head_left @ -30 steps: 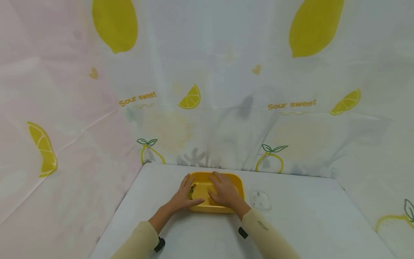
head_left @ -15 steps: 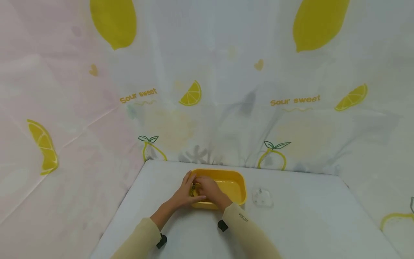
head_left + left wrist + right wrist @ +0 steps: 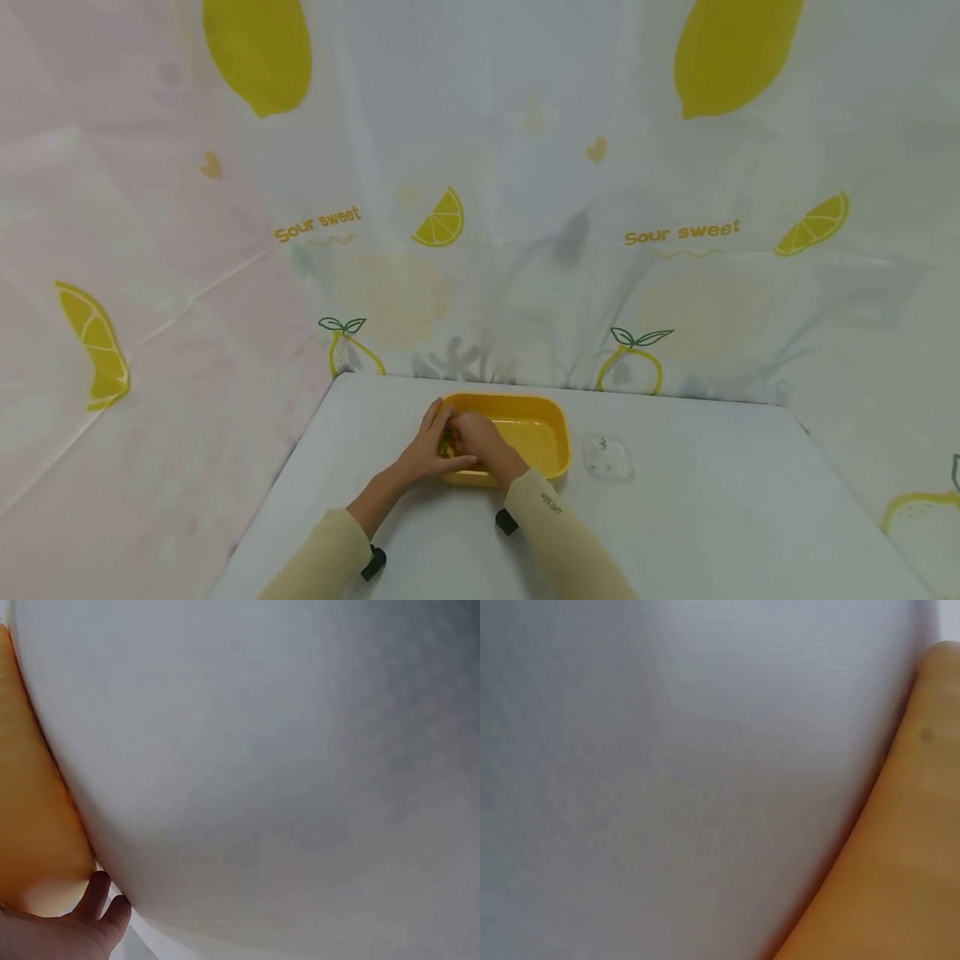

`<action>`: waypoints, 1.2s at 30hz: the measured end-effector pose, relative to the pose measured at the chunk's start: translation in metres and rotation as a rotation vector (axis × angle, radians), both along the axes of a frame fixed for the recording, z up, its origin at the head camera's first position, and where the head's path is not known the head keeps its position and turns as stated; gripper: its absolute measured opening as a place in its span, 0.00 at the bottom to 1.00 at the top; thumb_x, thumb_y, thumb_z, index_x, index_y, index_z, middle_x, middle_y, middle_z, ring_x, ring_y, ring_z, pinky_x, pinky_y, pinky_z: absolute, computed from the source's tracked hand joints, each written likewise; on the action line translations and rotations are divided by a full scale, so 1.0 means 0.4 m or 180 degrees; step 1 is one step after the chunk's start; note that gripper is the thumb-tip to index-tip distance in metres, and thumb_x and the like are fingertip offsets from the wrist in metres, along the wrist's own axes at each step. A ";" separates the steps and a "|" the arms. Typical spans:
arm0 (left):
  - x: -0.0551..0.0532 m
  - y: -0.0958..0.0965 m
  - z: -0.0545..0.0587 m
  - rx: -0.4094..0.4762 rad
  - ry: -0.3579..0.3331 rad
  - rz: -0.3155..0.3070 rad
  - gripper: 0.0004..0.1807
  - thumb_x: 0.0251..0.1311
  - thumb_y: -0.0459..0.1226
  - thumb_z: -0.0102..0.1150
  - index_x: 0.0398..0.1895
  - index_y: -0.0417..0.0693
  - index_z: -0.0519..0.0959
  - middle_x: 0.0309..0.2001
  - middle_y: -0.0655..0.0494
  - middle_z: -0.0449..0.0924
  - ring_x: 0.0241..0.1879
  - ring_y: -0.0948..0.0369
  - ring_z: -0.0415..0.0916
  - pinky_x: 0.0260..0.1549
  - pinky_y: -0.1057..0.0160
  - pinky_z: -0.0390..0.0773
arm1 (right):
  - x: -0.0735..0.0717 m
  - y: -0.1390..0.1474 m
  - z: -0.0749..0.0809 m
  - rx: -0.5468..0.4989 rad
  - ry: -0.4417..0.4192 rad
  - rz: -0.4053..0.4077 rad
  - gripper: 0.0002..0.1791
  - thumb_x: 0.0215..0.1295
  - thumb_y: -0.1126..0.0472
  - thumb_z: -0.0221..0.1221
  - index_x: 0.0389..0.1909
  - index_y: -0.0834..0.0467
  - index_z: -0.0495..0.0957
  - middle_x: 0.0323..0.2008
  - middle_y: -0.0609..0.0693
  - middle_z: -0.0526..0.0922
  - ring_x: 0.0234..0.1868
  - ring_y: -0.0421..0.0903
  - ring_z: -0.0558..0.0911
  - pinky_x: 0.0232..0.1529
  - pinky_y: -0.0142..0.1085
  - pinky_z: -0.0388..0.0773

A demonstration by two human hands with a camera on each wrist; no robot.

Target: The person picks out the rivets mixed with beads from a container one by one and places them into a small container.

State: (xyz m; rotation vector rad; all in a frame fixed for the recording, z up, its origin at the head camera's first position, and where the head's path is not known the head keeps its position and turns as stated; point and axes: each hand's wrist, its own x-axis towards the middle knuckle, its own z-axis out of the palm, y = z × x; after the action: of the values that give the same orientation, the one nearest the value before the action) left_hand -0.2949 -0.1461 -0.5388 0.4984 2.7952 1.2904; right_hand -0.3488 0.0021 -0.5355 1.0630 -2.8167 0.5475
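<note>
A yellow plastic tray [image 3: 538, 435] with rounded corners stands on the table. My left hand [image 3: 422, 452] lies at its left end, fingers stretched along the left rim and thumb reaching over the front rim. In the left wrist view, the fingers of the left hand [image 3: 71, 930] touch the tray's outer wall [image 3: 36, 810]. Inside the tray's left end is a small cluster of green and dark bead-like pieces [image 3: 447, 442]. My right hand [image 3: 478, 437] reaches in beside them with curled fingers; its fingertips are hidden, so I cannot tell whether it holds any.
To the right of the tray, a small transparent dish [image 3: 607, 458] lies on the white table [image 3: 697, 492]. A lemon-printed curtain [image 3: 525, 292] hangs behind the table's back edge. The right wrist view has only the tabletop and the tray's outer wall [image 3: 900, 847].
My right hand has moved left inside the tray, from its middle to the bead-like pieces, and its fingers have curled. The left hand has stayed at the left end.
</note>
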 end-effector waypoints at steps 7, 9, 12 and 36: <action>0.001 0.002 0.001 0.0056 0.0010 -0.0011 0.58 0.52 0.56 0.71 0.78 0.44 0.51 0.79 0.37 0.33 0.76 0.37 0.46 0.67 0.36 0.59 | 0.014 -0.004 0.012 0.0143 -0.0136 -0.0170 0.13 0.60 0.68 0.64 0.46 0.56 0.85 0.41 0.49 0.86 0.39 0.45 0.82 0.45 0.36 0.81; 0.000 0.002 -0.001 0.0046 0.0004 -0.0020 0.58 0.52 0.57 0.71 0.78 0.44 0.51 0.79 0.37 0.33 0.76 0.37 0.46 0.67 0.36 0.60 | 0.018 -0.005 0.012 0.0216 -0.0141 -0.0242 0.11 0.62 0.66 0.64 0.46 0.55 0.86 0.43 0.48 0.86 0.42 0.46 0.83 0.47 0.36 0.81; 0.000 0.002 -0.002 0.0024 -0.0010 -0.0027 0.58 0.52 0.58 0.70 0.78 0.44 0.50 0.79 0.37 0.33 0.76 0.37 0.45 0.67 0.37 0.60 | 0.022 -0.006 0.014 0.0272 -0.0141 -0.0310 0.10 0.63 0.63 0.65 0.45 0.54 0.86 0.44 0.48 0.85 0.44 0.45 0.82 0.50 0.36 0.80; 0.001 0.000 0.000 0.0003 0.0059 -0.0021 0.57 0.51 0.57 0.71 0.78 0.42 0.52 0.79 0.37 0.34 0.75 0.36 0.47 0.65 0.35 0.62 | 0.017 -0.004 0.001 0.0061 -0.0552 -0.0546 0.04 0.62 0.62 0.66 0.36 0.57 0.87 0.41 0.48 0.80 0.40 0.43 0.79 0.47 0.36 0.81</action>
State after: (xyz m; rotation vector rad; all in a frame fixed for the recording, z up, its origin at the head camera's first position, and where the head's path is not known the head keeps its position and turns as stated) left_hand -0.2944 -0.1459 -0.5389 0.5216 2.8055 1.2927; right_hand -0.3420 0.0004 -0.5351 0.8016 -3.0300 0.6241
